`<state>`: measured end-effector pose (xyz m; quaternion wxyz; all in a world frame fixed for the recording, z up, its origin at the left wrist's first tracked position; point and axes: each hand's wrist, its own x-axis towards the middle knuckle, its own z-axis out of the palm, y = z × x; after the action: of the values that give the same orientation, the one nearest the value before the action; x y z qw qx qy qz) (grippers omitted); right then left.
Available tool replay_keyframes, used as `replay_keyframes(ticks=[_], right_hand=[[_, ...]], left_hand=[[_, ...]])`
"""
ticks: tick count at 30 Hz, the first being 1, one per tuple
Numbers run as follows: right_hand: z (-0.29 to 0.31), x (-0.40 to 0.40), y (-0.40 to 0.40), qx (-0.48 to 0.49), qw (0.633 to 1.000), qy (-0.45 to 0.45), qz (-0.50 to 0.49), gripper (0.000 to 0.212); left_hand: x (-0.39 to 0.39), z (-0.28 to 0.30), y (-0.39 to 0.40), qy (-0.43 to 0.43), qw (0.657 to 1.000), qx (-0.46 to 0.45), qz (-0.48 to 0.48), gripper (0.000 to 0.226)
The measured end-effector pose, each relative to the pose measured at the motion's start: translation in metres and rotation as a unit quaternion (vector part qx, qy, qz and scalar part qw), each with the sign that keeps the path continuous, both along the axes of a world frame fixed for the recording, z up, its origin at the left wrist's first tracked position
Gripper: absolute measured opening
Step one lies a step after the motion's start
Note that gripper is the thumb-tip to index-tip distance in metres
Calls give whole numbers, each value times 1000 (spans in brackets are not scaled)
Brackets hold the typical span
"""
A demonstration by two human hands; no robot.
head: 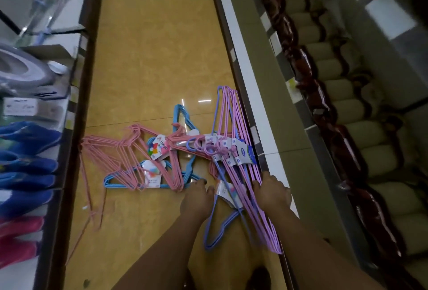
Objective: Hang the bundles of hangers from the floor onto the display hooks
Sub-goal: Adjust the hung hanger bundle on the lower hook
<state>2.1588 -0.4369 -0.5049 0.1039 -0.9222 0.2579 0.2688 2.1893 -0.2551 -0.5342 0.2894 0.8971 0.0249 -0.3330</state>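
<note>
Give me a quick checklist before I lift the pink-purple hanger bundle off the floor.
1. Right hand on the pink-purple wire hanger bundle: ok, fingers lie over its wires.
2. Grip closed round the wires: cannot tell, fingertips hidden.
3. Left hand free to help: ok, it holds nothing and reaches to the floor.
4. Bundle clear of others: not ok, its hooks overlap the pink wire hangers and blue plastic hangers.
5. Paper labels attached: ok.
6. Display hooks in reach: cannot tell, none seen.
</note>
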Motion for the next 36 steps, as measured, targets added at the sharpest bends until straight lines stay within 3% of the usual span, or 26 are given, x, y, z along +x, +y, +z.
replay_keyframes(ticks=[8,17,23,27,33,36], right_hand=[[-173,18,-47,25,1000,5,-13,37],[-307,38,-65,120,991,-26,-56,38],[-332,55,-61,195,972,-97,-89,39],[-332,65,-51,266,933,-180,-162,27],[-328,68,-47,311,906,-186,-217,7],[-323,69,-49,335,891,-192,-240,15]], left_hand=[[24,-163,-58,7,1000,-3,-22,35],[50,-271,-116,-1,996,-83,39,29],[61,-299,-133,-37,988,-77,128,24],[67,-300,-141,-38,979,-87,181,30],[74,-290,-150,0,958,-96,272,38],[79,-297,-152,29,932,-158,323,53]])
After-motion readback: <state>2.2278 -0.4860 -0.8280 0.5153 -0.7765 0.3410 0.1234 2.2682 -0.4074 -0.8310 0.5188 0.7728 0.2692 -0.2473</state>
